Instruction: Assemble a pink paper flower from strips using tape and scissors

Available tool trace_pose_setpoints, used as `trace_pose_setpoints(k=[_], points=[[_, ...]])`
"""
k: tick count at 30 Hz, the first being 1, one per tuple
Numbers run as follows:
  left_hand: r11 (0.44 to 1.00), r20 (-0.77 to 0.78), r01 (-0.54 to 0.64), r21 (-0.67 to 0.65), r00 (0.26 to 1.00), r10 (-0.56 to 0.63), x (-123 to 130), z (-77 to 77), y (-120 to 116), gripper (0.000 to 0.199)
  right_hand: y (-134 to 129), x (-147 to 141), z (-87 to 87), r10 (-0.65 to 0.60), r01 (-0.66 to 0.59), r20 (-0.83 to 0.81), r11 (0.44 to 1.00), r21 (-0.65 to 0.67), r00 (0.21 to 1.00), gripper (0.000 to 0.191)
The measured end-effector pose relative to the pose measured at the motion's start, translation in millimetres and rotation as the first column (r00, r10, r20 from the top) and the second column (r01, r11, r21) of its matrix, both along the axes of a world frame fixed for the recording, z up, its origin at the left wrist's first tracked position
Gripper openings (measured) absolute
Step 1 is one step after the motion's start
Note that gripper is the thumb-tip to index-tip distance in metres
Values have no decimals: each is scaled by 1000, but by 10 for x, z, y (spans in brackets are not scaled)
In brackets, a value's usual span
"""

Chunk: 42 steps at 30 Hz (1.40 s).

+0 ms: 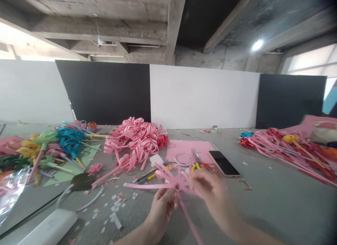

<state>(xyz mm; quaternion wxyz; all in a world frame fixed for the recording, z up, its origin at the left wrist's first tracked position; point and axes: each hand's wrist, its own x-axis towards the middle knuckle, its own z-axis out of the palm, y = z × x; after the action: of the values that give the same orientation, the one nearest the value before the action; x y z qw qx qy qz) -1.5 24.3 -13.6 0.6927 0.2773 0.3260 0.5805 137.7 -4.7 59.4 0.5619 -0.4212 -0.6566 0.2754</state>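
A pink paper-strip flower point(172, 178) spreads out over the middle of the table, its strips fanning from a small rolled centre. My left hand point(162, 208) pinches it near that centre from below. One long strip hangs down toward me and another reaches out to the left. My right hand point(210, 192), smeared by motion, is at the flower's right side with its fingertips bent around the end of a strip. Just beyond the flower lie a roll of clear tape point(183, 159), pliers with red handles point(210, 169) and a yellow-handled tool point(196, 156).
A heap of pink curled paper flowers point(135, 141) stands behind on the left. Colourful paper flowers point(70, 141) lie farther left, near a white power bank point(51, 227). A phone point(224, 163) and a pile of pink strips point(279, 146) lie right. Paper scraps point(116, 206) litter the table.
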Motion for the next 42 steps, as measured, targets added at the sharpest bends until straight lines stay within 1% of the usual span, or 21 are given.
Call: trace_pose_setpoints(k=[2,4,6,8,11,14,16,18,19,21,22,23,24,27,29,31,34,36,39,40,42], points=[[999,-17,30,12,999,-30,8,27,-20,19,-37,-120,-335,95,-102,-57,985,-142,994,12],[999,-31,48,-17,998,-49,19,57,-49,24,-27,-190,-598,131,-151,-112,970,-192,985,17],[998,-40,53,-45,998,-55,26,76,-71,28,-1,-208,-750,174,-189,-92,962,-196,980,19],[998,-56,49,-38,997,-51,27,80,-78,29,20,-193,-797,154,-156,-23,972,-174,988,13],[999,-109,43,-21,993,-45,22,74,-73,31,36,-167,-757,89,-79,49,982,-171,995,17],[999,-159,32,-18,987,-34,20,64,-68,32,45,-174,-685,34,-23,57,981,-192,998,20],[1000,-179,27,-3,983,-27,20,54,-69,31,41,-181,-626,28,-17,43,972,-234,999,20],[999,-186,33,7,982,-31,17,42,-73,30,21,-176,-551,65,-59,5,935,-349,998,20],[999,-185,44,8,982,-42,15,38,-75,29,5,-168,-510,89,-95,-34,899,-428,995,19],[997,-178,80,-1,981,-79,8,34,-80,27,-36,-150,-430,118,-186,-154,795,-577,981,18],[996,-175,93,-6,980,-92,5,35,-82,27,-57,-144,-397,115,-228,-217,750,-621,969,17],[995,-176,97,-7,980,-97,2,38,-84,27,-75,-141,-372,104,-258,-267,723,-641,958,16],[996,-180,94,-8,979,-94,0,41,-85,27,-88,-143,-356,95,-274,-300,715,-643,949,14],[997,-204,83,1,976,-81,-3,45,-84,29,-95,-163,-350,74,-262,-313,743,-616,947,13],[995,-216,99,1,972,-97,-3,41,-82,28,-88,-167,-350,77,-270,-316,728,-630,946,14],[994,-213,105,-7,972,-104,-3,34,-80,28,-101,-143,-311,124,-325,-329,663,-674,936,13],[994,-201,107,-21,974,-109,-1,27,-82,29,-195,-47,-146,297,-409,-289,529,-743,910,12],[996,-198,81,-21,977,-83,0,33,-84,31,-290,24,0,403,-400,-194,529,-749,895,11],[999,-194,49,-21,980,-52,2,51,-82,31,-403,59,146,457,-378,-118,534,-756,882,8],[999,-193,50,-21,980,-53,2,55,-80,31,-417,45,149,462,-373,-111,529,-762,880,8],[999,-189,41,-20,981,-44,-2,54,-74,30,-400,-15,73,434,-356,-111,537,-765,894,7]])
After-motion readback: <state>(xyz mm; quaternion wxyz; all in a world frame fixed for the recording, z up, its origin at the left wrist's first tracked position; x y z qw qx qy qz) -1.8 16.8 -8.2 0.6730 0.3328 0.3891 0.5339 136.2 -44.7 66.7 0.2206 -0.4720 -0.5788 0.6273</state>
